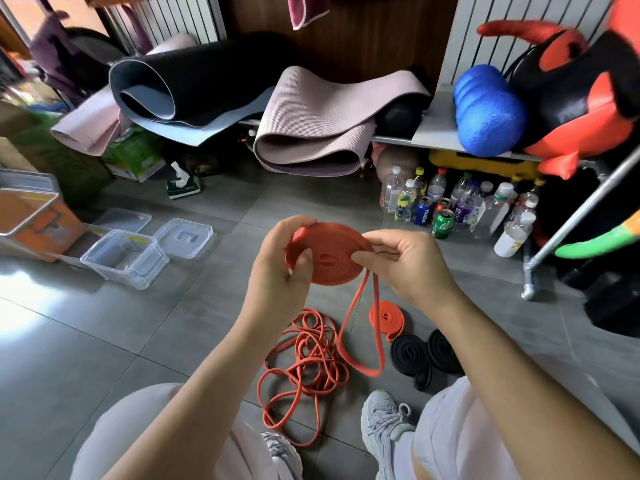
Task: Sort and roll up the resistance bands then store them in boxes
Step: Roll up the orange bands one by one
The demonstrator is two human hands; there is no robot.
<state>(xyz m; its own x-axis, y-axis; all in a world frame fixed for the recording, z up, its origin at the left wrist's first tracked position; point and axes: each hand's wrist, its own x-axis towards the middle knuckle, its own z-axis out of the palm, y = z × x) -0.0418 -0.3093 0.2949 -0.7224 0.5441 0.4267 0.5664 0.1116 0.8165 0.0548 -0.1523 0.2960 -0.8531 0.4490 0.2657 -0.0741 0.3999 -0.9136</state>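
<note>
- so far a small orange rolled band (386, 316) and black rolled bands (409, 353) lie on the grey tile floor (145, 341), none boxed.
- left hand (280, 261) and right hand (407, 266) both pinch the part-wound flat orange rubber coil (332, 259) above the floor, tail dangling.
- tangled thin orange bands (304, 362) unrolled; clear plastic box (124, 259) sits at left.
- fingers behind coil hidden.

Orange band (329, 254) coiled flat, loose loop dangling.
</note>
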